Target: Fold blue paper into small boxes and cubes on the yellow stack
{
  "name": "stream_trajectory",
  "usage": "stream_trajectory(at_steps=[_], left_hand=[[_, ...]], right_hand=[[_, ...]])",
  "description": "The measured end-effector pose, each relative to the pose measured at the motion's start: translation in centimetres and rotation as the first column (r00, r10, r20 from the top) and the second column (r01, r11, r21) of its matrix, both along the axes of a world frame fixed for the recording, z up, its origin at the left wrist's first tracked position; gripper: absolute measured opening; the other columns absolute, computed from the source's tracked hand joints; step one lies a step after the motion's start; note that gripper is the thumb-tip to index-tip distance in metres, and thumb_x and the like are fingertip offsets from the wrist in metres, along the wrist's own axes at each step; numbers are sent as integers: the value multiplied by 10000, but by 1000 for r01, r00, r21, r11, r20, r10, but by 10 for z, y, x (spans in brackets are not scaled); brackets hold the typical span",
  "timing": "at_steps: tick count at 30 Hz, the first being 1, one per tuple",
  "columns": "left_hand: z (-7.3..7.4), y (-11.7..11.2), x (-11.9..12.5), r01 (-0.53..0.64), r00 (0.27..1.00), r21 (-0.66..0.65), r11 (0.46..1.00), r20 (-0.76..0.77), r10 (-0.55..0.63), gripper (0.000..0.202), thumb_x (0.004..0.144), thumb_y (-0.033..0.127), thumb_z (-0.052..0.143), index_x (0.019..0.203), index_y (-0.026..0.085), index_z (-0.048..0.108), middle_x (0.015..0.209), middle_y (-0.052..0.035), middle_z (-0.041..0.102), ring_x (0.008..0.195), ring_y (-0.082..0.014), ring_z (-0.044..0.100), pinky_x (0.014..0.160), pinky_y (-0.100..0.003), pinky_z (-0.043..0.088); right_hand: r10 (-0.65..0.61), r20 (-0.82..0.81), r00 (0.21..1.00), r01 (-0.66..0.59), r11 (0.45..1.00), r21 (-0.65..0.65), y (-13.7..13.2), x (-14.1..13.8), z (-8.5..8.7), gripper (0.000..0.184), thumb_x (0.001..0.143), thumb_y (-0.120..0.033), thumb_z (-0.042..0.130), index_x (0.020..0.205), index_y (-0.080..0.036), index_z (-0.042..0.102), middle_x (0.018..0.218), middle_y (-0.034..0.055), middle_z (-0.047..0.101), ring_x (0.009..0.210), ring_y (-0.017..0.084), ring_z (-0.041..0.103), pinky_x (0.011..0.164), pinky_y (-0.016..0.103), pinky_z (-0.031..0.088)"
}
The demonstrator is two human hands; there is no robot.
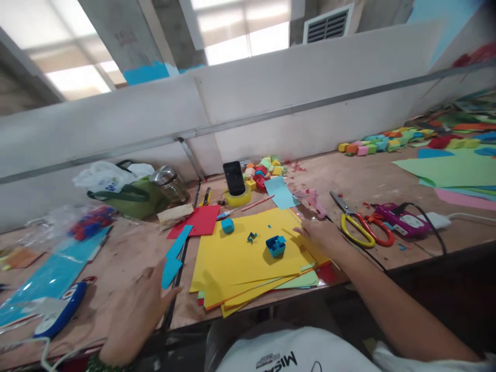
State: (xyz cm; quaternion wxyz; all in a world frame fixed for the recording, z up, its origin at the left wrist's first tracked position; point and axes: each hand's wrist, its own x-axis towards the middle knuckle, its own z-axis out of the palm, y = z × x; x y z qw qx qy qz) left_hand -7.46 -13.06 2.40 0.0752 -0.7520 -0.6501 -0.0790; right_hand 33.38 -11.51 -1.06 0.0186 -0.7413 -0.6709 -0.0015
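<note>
My left hand [135, 302] is low over the table at the left, blurred, its thumb spread from the fingers. Beside its fingertips lie cut strips of blue paper [172, 266]. On a stack of yellow sheets [228, 258] stand an open blue paper box [275, 247], a closed blue paper cube [227, 226] and a small folded blue scrap [251, 237]. My right hand [320, 237] reaches over the stack's right edge with its fingers stretched out, and I see nothing held in it. Just beyond it lies a pink glue gun [312, 200].
Scissors with yellow and red handles [364, 230] and a purple device [403, 219] with a cable lie at right. Behind the stack are a phone [234, 178], a tape roll [238, 198] and paper cubes [267, 173]. A blue-handled tool [62, 310] lies at far left.
</note>
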Motion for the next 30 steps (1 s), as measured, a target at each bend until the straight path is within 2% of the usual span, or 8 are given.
stream_trajectory(at_steps=[5,9,14,16,19,24,27,30], left_hand=[[6,22,49,252,961,21,968,113,-253,297,845,443,482,987,239,643,900,-56,691,740,-207,638,656,-288,460],[5,39,100,515,848,-66,855,186,-496,267,858,385,513,1019,225,655,939,-65,695,746,-188,648,686,-286,473],[4,50,157,641,767,-152,753,165,-620,386,788,321,643,1153,211,582,992,-71,680,832,-201,658,714,-294,480],[7,49,170,628,778,-181,757,130,-615,372,756,297,672,1104,189,597,950,-76,680,813,-205,655,672,-279,466],[12,45,176,602,797,-313,734,184,-575,159,791,340,615,774,184,636,688,-29,647,632,-177,607,548,-245,387],[6,44,167,639,769,-595,487,470,-433,345,830,428,504,612,169,571,543,4,592,515,-118,503,488,-218,300],[-5,46,163,624,782,-647,439,521,-343,332,800,444,525,625,163,549,543,9,586,502,-106,474,480,-215,290],[-14,46,160,634,773,-678,373,576,-267,357,784,479,540,613,167,513,525,18,554,480,-99,460,468,-210,298]], right_hand=[[42,-49,998,-37,994,106,3,1,-10,283,920,-341,471,1062,-143,615,1022,162,693,937,279,664,697,321,472],[177,-185,967,-117,948,297,-17,-4,-5,244,917,-284,448,1014,-160,634,992,134,692,895,249,665,752,352,502],[293,-393,871,-214,949,233,-32,-33,12,447,837,-361,601,1242,-184,530,1141,114,665,888,221,680,735,338,527],[285,-421,861,-229,957,179,-29,-42,11,582,800,-371,659,1315,-174,473,1211,132,635,1004,247,654,809,358,513],[253,-455,854,-212,967,139,-19,-45,-1,558,796,-327,666,1302,-164,497,1112,112,683,998,248,653,820,346,493],[232,-478,847,-190,972,136,-12,-41,-10,537,809,-265,610,1330,-228,484,1113,72,673,802,173,668,721,284,471],[254,-433,865,-234,967,99,-11,-46,1,768,755,-310,668,1441,-234,330,1300,122,564,944,236,653,760,319,474],[283,-387,878,-287,957,49,-6,-55,6,772,757,-246,659,1448,-227,318,1313,140,552,1012,286,641,769,357,493]])
